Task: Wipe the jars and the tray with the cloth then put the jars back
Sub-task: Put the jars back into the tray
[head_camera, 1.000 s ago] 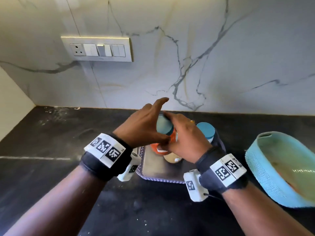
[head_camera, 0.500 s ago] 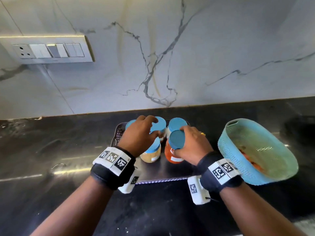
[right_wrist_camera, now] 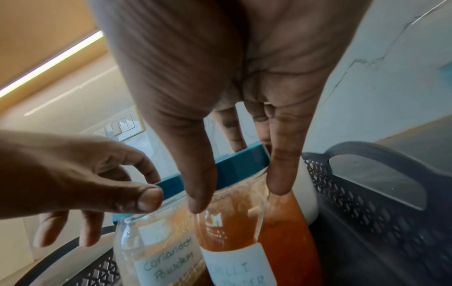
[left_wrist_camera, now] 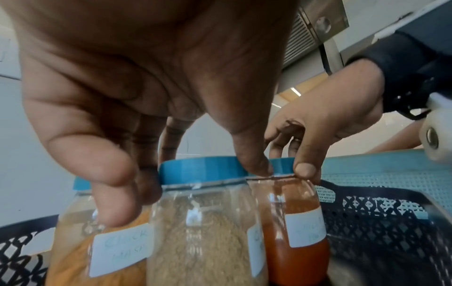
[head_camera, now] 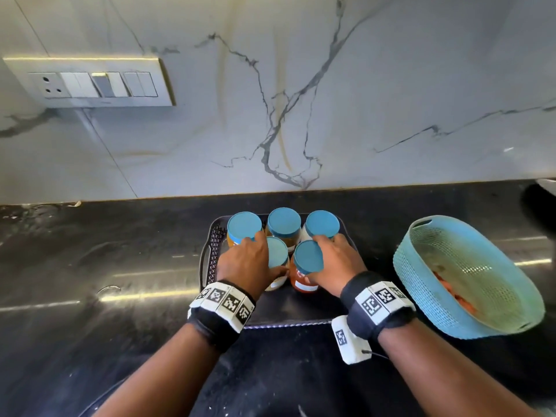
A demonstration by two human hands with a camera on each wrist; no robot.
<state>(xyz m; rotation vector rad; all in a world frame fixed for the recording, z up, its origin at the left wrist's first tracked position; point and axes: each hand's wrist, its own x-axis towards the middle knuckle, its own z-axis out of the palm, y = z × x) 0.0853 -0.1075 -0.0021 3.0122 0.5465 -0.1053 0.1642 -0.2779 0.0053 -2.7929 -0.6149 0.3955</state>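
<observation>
- Both of my hands were down on the two front jars: my left hand (head_camera: pixel 247 266) curled round the coriander jar (head_camera: pixel 276 266), thumb at the rim of its blue lid, fingers down its far side.
- At the same moment my right hand (head_camera: pixel 334 263) clasped the chilli jar (head_camera: pixel 304 279), thumb and fingers pressed against the glass just under its lid.
- I had both jars standing upright, touching each other, at the front of the dark tray (head_camera: pixel 210 257).
- Behind them stood three more blue-lidded jars in a row: one with yellow-orange powder (head_camera: pixel 243 228) on the left, a brownish one (head_camera: pixel 284 225) in the middle, a white one (head_camera: pixel 322 225) on the right.
- That tray sat on the black counter (head_camera: pixel 105 266), below the marble wall (head_camera: pixel 301 100).
- To my right, just beside the tray, a light blue basket (head_camera: pixel 421 266) stood tilted, with something orange inside.
- On the wall at upper left was a switch plate (head_camera: pixel 90 82).
</observation>
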